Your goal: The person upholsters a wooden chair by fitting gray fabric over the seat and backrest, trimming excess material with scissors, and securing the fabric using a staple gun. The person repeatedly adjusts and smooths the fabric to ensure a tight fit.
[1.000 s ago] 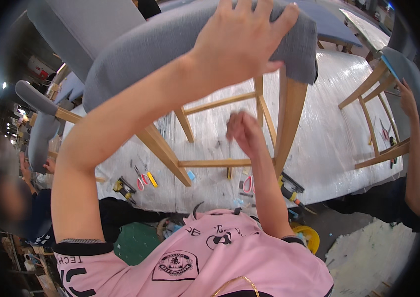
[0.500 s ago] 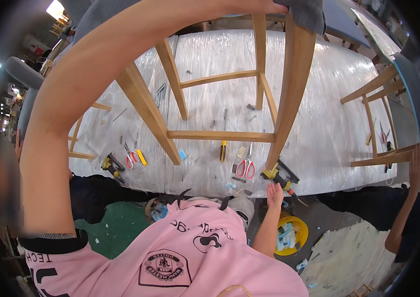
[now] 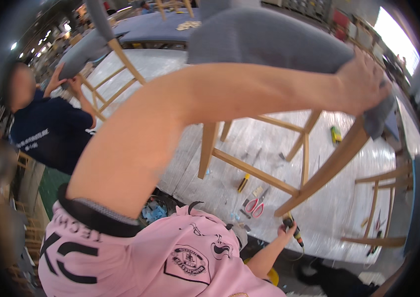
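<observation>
In front of me stands a chair (image 3: 269, 42) with a grey fabric seat and pale wooden legs joined by rails. My left arm reaches across it, and my left hand (image 3: 363, 84) grips the fabric-covered corner at the right, above a wooden leg. Low on the right, my right hand (image 3: 288, 230) is closed around a staple gun (image 3: 295, 231), partly hidden by the fingers, near the foot of that leg. Beside it on the plastic-wrapped tabletop (image 3: 180, 171) lie red-handled scissors (image 3: 255, 208) and a yellow-and-black screwdriver (image 3: 243, 183).
At the left a co-worker (image 3: 51, 123) in dark clothes has both hands on another grey chair (image 3: 78, 54). A further chair (image 3: 378, 213) stands at the right. A green-and-yellow object (image 3: 336, 135) lies beyond the legs. Blue scraps (image 3: 154, 211) sit below the table edge.
My right hand has closed on the staple gun, which lay on the table. My view has swung left; the chair and my left arm now sit farther right in it.
</observation>
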{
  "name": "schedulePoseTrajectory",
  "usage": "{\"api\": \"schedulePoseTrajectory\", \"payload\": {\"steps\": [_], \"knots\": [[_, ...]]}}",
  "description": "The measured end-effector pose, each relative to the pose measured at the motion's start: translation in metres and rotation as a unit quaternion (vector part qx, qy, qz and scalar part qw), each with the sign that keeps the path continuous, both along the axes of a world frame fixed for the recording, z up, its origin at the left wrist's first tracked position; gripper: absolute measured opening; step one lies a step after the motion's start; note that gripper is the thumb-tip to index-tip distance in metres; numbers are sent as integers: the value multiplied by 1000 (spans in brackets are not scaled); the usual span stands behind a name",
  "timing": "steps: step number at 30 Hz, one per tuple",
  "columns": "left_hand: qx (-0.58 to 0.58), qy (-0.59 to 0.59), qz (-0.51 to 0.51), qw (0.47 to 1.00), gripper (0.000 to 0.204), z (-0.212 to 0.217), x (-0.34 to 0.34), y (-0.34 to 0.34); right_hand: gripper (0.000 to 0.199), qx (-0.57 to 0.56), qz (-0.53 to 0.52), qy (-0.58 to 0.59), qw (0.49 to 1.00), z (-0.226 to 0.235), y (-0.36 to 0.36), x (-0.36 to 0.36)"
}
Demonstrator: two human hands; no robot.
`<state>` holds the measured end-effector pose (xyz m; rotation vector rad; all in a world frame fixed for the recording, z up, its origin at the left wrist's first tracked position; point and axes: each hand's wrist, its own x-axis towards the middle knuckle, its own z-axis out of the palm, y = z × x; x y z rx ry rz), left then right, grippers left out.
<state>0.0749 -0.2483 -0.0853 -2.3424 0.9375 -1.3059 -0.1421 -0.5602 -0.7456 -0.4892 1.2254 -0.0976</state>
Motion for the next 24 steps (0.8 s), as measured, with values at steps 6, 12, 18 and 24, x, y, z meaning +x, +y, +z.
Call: {"api": "schedulePoseTrajectory", "payload": {"steps": [6,12,18,24], "knots": [[-10,9,-29,999,75,-7,8,14,50,-81,-34,-329,940,197,29,5],[-14,-1,-44,999,71,-4,5,7,45,-501,-99,-408,757,360,88,27],[-11,62,-39,997,67,0,0,-4,38,-754,-30,-478,449,433,139,69],[-16,-3,-15,1000,91,-2,-5,10,35,-496,29,-597,630,432,197,119]]}}
